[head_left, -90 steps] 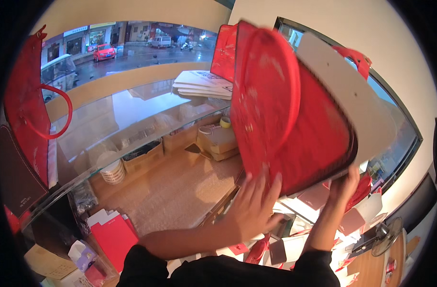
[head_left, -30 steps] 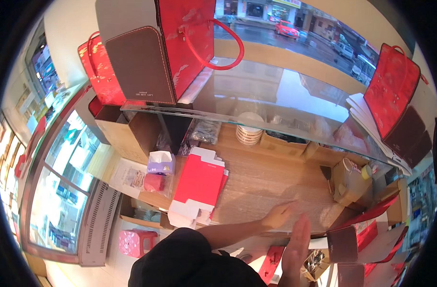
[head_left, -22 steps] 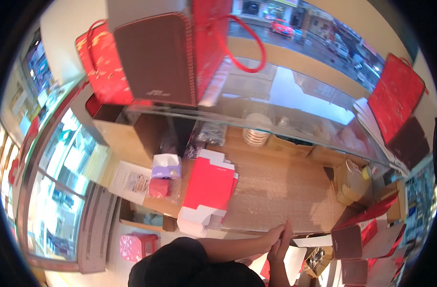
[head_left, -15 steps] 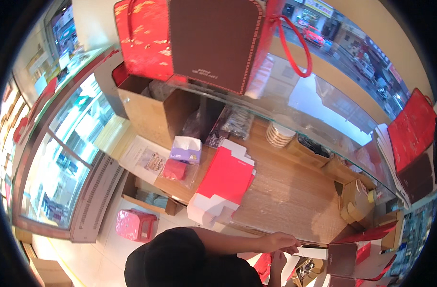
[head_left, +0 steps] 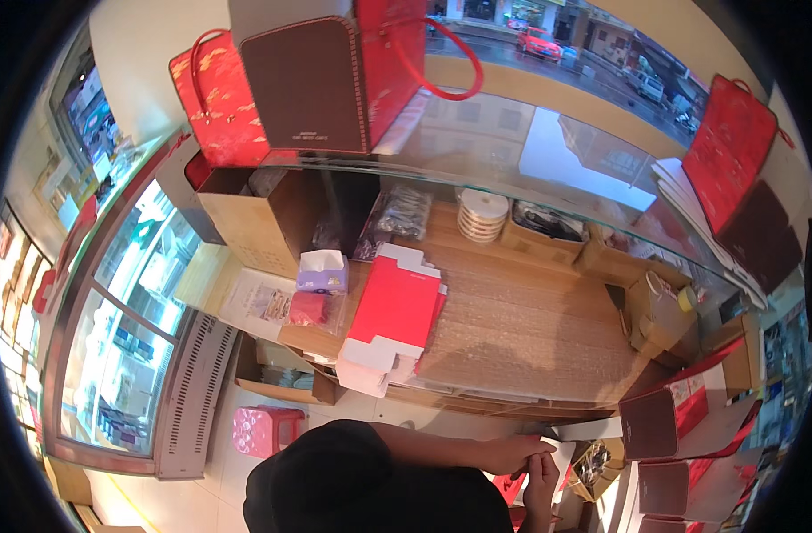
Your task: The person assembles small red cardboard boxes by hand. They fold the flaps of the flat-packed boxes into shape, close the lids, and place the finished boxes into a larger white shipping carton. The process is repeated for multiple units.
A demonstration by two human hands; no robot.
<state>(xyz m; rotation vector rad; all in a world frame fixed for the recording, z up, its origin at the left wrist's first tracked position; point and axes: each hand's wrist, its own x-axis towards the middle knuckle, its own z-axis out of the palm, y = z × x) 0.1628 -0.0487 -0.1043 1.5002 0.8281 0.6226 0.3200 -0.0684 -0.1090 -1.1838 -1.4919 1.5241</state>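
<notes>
My left arm in a black short sleeve reaches across the lower middle of the head view, and my left hand point(head_left: 513, 455) is at its end. My right hand point(head_left: 541, 480) comes up from the lower edge and meets it. The fingers of both are bent close together; whatever is between them is too small or hidden to name. Just beneath them show a red item point(head_left: 510, 489) and a white surface point(head_left: 563, 455), partly covered by the hands. Close by on the right is an open cardboard box point(head_left: 596, 469) with dark and clear packaging inside.
Ahead is a wooden counter point(head_left: 521, 324) with a stack of flat red-and-white boxes point(head_left: 393, 306), a tissue pack point(head_left: 322, 271) and ribbon spools point(head_left: 482, 213). Brown-and-red gift bags point(head_left: 653, 425) stand at right. A red stool point(head_left: 268, 430) and a glass display case point(head_left: 113, 364) are at left.
My head view has shifted, so the counter's things sit further left. My right hand has risen against my left hand's fingers, which were stretched out before and are now bent.
</notes>
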